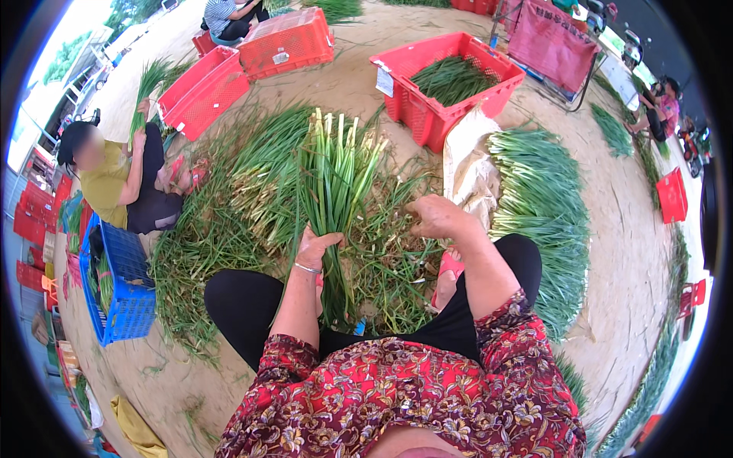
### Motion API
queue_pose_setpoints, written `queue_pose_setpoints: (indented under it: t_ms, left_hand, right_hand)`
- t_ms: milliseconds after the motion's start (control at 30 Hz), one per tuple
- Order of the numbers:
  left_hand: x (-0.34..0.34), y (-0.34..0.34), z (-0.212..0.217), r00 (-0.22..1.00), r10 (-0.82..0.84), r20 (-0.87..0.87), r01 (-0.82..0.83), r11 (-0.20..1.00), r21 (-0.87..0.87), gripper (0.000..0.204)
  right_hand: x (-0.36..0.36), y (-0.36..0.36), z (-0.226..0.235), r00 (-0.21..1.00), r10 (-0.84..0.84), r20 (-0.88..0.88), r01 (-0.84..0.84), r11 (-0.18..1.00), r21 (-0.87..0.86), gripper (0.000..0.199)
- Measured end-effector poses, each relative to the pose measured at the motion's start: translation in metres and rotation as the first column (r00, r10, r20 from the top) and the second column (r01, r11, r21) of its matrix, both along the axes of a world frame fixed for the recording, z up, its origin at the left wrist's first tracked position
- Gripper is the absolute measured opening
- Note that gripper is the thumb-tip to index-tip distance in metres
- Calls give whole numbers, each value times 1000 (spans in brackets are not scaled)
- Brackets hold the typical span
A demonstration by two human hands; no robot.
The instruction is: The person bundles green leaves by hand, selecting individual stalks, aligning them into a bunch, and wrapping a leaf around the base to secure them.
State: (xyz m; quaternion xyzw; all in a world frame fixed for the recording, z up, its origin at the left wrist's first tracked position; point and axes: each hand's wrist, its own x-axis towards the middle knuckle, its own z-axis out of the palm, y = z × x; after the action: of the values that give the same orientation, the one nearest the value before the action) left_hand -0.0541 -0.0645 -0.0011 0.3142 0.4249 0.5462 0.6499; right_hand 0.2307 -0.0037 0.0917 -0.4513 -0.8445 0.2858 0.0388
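Upright in my left hand (311, 250) is a bunch of garlic chives (334, 179), its pale cut ends up and its green leaves hanging down between my knees. The fingers are wrapped round the leafy part. My right hand (439, 217) hovers to the right of the bunch, above loose leaf scraps (393, 259), with loosely bent fingers apart and nothing visible in them. Left of the bunch lies a heap of untidy chives (256, 172). At my right, neatly laid chives (538, 221) form a thick row beside a whitish sack cloth (467, 156).
A red crate (435, 114) holding chives stands ahead; two more red crates (205, 91) (286, 44) stand at the far left. A blue crate (126, 294) is at my left. Nearby a seated person (114, 179) holds chives. Other people sit farther off.
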Motion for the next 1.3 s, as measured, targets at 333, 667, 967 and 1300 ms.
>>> queue_pose_setpoints:
  t_ms: [333, 667, 967, 1300]
  left_hand:
    - [3, -7, 15, 977, -145, -159, 152, 988, 30, 42]
    - [4, -10, 17, 973, -225, -55, 226, 974, 27, 51]
    - [-1, -7, 3, 985, -112, -133, 118, 992, 34, 54]
    - [10, -12, 14, 971, -164, -172, 166, 986, -1, 57]
  right_hand:
    - [-15, 11, 25, 972, -121, -200, 214, 801, 558, 36]
    - [-12, 13, 3, 916, 14, -400, 225, 809, 544, 13]
    - [38, 39, 39, 155, -360, -920, 683, 711, -163, 15]
    - [-16, 17, 7, 874, -483, 42, 416, 791, 449, 55]
